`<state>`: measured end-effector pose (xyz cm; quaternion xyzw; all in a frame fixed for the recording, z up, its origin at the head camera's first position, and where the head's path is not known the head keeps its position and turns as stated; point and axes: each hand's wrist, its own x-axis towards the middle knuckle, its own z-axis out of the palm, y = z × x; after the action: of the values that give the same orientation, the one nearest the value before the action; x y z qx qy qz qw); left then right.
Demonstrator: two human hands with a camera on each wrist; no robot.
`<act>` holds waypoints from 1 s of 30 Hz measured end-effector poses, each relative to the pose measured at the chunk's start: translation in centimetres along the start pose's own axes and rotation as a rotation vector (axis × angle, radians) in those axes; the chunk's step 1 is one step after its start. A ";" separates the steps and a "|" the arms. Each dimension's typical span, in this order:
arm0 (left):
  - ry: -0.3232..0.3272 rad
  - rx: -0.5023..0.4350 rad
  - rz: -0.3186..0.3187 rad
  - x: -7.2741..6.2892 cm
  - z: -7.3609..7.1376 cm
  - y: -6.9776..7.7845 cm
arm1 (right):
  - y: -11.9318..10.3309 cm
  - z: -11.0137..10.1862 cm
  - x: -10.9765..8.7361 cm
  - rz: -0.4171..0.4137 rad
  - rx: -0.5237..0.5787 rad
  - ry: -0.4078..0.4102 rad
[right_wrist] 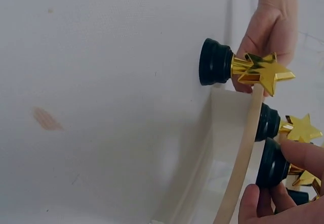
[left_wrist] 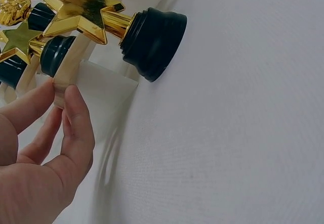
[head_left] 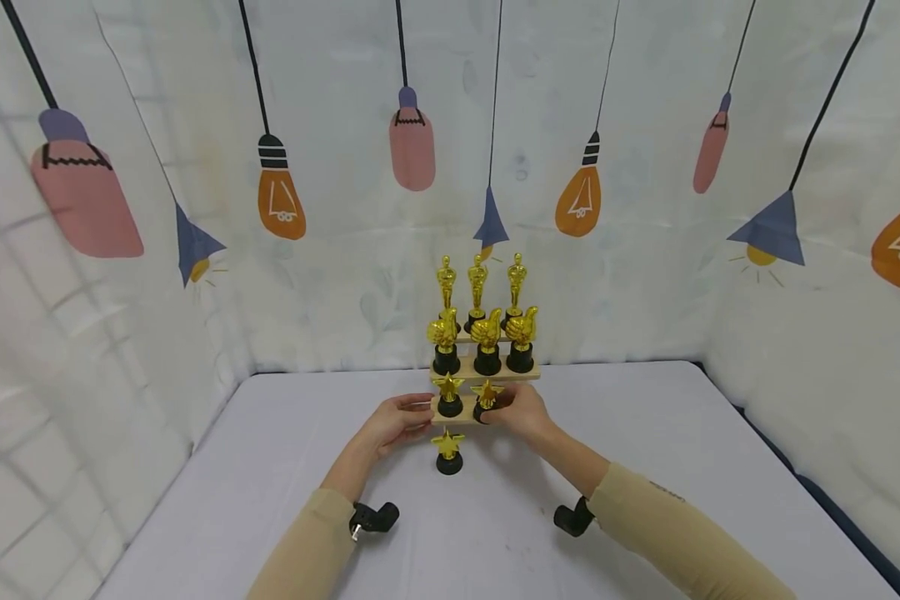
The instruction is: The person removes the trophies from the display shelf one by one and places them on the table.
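At the left end of the lowest wooden shelf board [head_left: 468,406], my left hand [head_left: 397,421] pinches the edge between thumb and fingers. My right hand [head_left: 523,410] grips the black base of a gold star trophy [head_left: 486,398] on that board; in the right wrist view this base [right_wrist: 273,164] is between thumb and fingertips. To its left, another star trophy [head_left: 449,397] stands upright on the same board. A third star trophy [head_left: 448,454] stands on the table in front of the shelf, touched by neither hand.
The middle board [head_left: 468,367] carries three gold thumbs-up trophies [head_left: 487,337]. Behind them, three gold figure trophies [head_left: 477,287] stand on the top board. A white cloth covers the table [head_left: 300,467]; a curtain with printed lamps [head_left: 330,275] hangs behind the shelf.
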<state>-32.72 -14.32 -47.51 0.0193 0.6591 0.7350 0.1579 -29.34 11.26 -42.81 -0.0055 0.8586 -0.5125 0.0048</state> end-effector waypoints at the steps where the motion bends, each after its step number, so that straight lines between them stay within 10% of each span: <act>1: -0.002 0.000 0.000 0.0 0.0 0.0 | -0.1 0.0 -0.1 -0.001 0.003 0.000; 30: -0.003 -0.033 -0.011 0.3 0.0 -0.2 | 1.1 -0.1 -3.0 -0.018 0.106 -0.098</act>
<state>-32.96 -14.24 -47.76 0.0142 0.6467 0.7449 0.1631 -26.30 11.91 -43.67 -0.0381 0.8290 -0.5563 0.0427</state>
